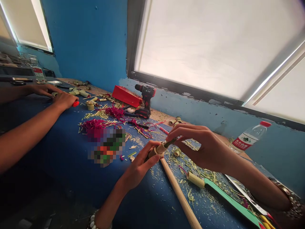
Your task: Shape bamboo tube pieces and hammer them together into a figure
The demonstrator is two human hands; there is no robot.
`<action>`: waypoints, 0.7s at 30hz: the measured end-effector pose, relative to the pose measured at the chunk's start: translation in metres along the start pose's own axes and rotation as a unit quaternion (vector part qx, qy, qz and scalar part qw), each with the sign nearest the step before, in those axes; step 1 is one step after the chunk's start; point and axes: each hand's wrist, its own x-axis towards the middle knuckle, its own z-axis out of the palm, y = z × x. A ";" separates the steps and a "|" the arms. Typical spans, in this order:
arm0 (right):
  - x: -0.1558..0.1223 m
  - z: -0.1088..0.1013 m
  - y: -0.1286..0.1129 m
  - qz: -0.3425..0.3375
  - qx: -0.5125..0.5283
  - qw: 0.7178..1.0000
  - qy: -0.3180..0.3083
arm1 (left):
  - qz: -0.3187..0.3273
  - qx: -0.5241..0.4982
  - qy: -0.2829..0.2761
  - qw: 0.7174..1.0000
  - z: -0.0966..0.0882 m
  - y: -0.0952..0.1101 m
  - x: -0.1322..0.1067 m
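Observation:
My left hand (140, 163) is closed around a short bamboo tube (161, 148), held at a tilt over the table. From the tube's upper end a narrow green strip (170, 142) sticks out. The fingertips of my right hand (200, 144) pinch this strip; its far end is hidden inside the tube or behind the fingers. Just below my left hand, the top of a pale wooden rod (177, 187) lies on the table. Right of it, a cut bamboo piece (195, 180) touches the end of a long mint-green handle (231, 202).
A co-worker's hands (63, 100) work at the left with something orange-tipped. Behind stand a cordless drill (145, 98), a red box (126, 96) and a water bottle (249, 138). Magenta string (95, 125), bamboo shavings (140, 141) and a blurred phone-like object (108, 149) lie about.

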 end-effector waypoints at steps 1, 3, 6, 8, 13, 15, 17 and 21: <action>0.000 -0.001 0.000 -0.011 -0.001 1.000 -0.001 | 0.000 0.000 0.001 1.000 0.000 0.000 0.000; 0.000 -0.002 0.000 -0.029 0.006 1.000 -0.003 | -0.001 0.001 0.003 1.000 0.000 0.000 0.000; -0.001 -0.004 -0.001 -0.035 0.024 0.999 -0.008 | -0.003 0.002 0.010 1.000 -0.001 -0.002 0.000; 0.000 -0.006 -0.002 -0.028 0.040 0.999 -0.014 | -0.006 0.004 0.009 1.000 -0.001 -0.004 0.000; 0.002 -0.009 0.001 -0.001 0.078 0.996 -0.042 | -0.016 0.013 0.006 1.000 -0.001 -0.005 0.000; 0.002 -0.010 0.002 0.006 0.072 0.997 -0.041 | -0.018 0.020 0.004 1.000 -0.001 -0.003 0.000; 0.001 -0.010 0.004 -0.004 0.067 0.997 -0.031 | -0.014 0.022 0.002 1.000 -0.001 0.000 0.000; -0.002 -0.006 0.007 0.014 0.104 0.995 -0.005 | 0.000 0.029 -0.002 1.000 -0.001 0.003 0.000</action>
